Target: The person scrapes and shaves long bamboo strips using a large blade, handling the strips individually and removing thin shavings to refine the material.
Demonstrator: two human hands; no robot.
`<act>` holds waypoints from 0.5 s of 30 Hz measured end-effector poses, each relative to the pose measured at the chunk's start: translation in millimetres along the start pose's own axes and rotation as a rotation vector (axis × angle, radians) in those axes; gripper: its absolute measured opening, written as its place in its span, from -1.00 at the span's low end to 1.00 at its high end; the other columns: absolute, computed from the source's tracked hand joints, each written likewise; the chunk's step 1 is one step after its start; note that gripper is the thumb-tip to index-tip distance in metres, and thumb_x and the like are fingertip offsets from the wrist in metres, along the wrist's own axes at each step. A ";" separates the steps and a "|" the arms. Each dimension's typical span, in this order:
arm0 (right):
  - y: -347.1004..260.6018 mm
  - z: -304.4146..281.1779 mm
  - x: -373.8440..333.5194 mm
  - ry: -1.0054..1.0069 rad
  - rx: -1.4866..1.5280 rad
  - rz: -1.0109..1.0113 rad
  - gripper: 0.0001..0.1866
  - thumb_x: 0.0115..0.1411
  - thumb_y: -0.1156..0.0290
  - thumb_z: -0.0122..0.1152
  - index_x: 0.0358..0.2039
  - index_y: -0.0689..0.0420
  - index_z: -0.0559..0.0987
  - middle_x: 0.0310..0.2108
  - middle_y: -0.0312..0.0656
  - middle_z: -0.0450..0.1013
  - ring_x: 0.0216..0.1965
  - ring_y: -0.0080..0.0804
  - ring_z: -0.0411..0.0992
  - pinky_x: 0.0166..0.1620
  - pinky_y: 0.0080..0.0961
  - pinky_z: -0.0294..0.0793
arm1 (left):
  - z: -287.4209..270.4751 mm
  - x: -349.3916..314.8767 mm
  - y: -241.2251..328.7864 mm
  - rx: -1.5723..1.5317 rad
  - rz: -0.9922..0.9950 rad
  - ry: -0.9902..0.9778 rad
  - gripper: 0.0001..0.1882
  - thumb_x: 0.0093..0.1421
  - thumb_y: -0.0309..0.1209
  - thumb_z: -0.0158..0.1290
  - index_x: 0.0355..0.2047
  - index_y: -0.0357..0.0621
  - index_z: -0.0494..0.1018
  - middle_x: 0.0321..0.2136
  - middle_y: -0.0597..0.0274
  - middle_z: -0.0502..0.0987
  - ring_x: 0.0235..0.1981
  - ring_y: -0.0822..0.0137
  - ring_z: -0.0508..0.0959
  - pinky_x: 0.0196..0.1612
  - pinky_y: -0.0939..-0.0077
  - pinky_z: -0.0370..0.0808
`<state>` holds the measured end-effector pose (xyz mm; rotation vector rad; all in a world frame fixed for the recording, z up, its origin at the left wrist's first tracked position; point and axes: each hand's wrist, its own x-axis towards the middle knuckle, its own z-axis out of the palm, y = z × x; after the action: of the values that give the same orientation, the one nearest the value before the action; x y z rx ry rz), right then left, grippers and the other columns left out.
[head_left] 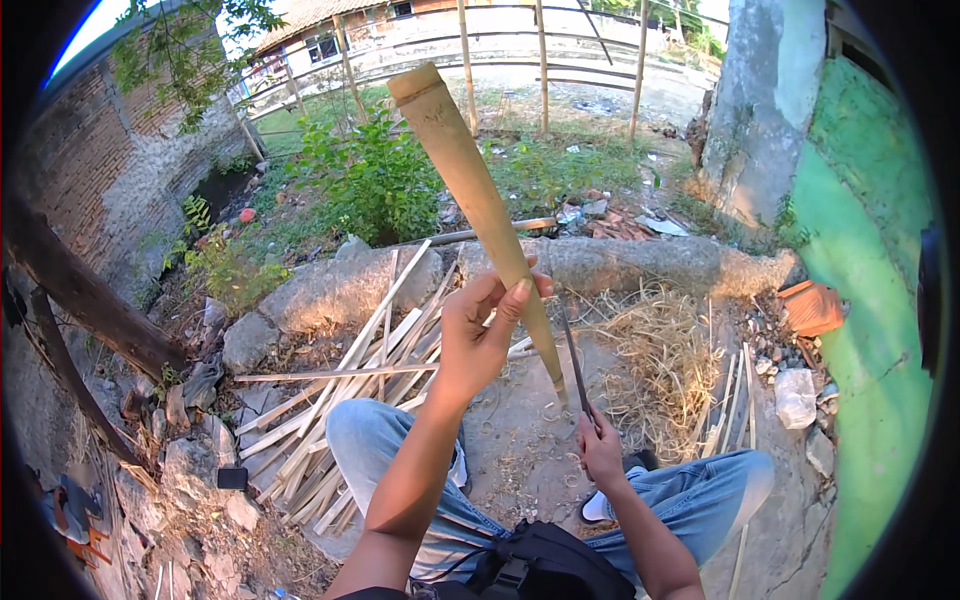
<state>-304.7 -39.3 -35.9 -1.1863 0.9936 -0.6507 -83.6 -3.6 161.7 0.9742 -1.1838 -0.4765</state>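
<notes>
My left hand point(482, 335) is closed round the middle of a long split piece of bamboo point(462, 180), its thumb pressed on the smooth tan face. The bamboo leans, with its wide top end up to the left and its narrow lower end down near the ground. In my right hand point(600, 450) is a long knife point(574, 352), its dark blade pointing up beside the bamboo's lower part. A narrow gap seems to lie between blade and bamboo. The knife's handle is mostly hidden in my fingers.
Pale bamboo strips point(330, 425) lie heaped left of my bent legs. Curled shavings point(655, 365) pile up ahead to the right. A low stone wall point(630, 262) runs across the front; a green wall point(870, 300) stands right. A black bag point(540, 562) rests at my lap.
</notes>
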 end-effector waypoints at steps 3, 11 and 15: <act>0.1 -1.2 4.3 -0.002 -0.039 -0.040 -0.54 0.32 0.25 0.01 0.17 0.13 0.31 -0.73 -0.46 0.19 -0.81 -0.75 0.09 -0.77 -0.72 0.07 | -5.3 4.4 8.0 0.071 0.125 0.112 -0.62 0.28 -0.40 -0.02 0.02 -0.42 0.32 -0.27 0.00 0.56 -0.25 0.22 0.59 -0.13 0.38 0.51; 4.6 5.0 1.1 -0.006 -0.189 -0.082 -0.53 0.27 0.28 0.09 0.18 0.08 0.34 -0.71 -0.49 0.19 -0.73 -0.77 0.08 -0.67 -0.69 0.07 | -24.1 13.0 20.9 0.176 0.336 0.408 -0.57 0.25 -0.50 0.01 0.08 -0.42 0.21 -0.31 -0.09 0.56 -0.36 0.27 0.61 -0.29 0.52 0.54; 6.9 9.9 0.0 -0.037 -0.239 -0.072 -0.53 0.29 0.25 0.06 0.19 0.07 0.35 -0.68 -0.50 0.19 -0.64 -0.75 0.08 -0.56 -0.65 0.12 | -31.1 5.2 6.2 0.252 0.386 0.475 -0.58 0.25 -0.52 -0.01 0.07 -0.35 0.17 -0.37 -0.03 0.56 -0.47 0.30 0.59 -0.36 0.56 0.50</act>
<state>-296.4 -32.9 -41.8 -1.4447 1.0215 -0.5747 -54.1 7.5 167.9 0.9733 -0.9743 0.2109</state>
